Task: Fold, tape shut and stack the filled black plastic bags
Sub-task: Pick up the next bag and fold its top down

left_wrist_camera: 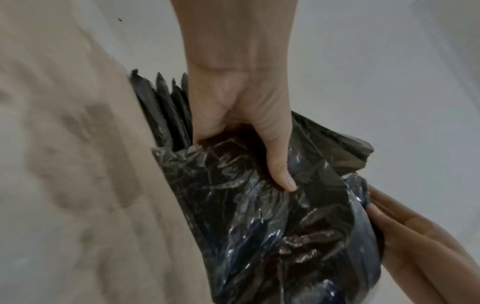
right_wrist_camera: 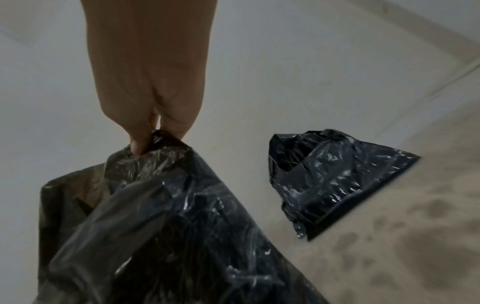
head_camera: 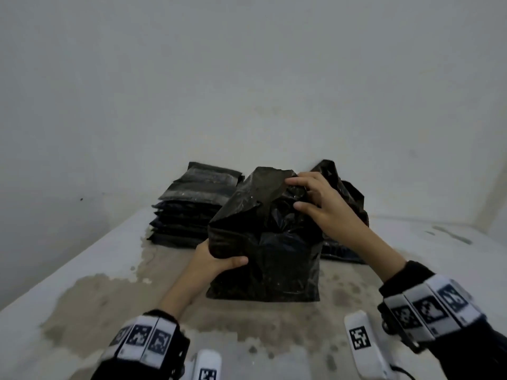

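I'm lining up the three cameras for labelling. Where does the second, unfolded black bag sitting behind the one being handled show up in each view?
Head: the second bag stands right of centre, behind the right hand.
Left wrist: not visible; the held bag and the stack of folded bags fill the frame.
Right wrist: right of centre, against the wall.
Shared landmark: the held bag, gripped by the left hand.

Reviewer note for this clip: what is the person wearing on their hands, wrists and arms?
Both the left hand and right hand are bare, no gloves. Dark sleeves are pushed back above the wrists. Each wrist carries a band of white blocks printed with black square tag markers. Two white tagged camera housings sit below the wrists, the right with a dark cable.
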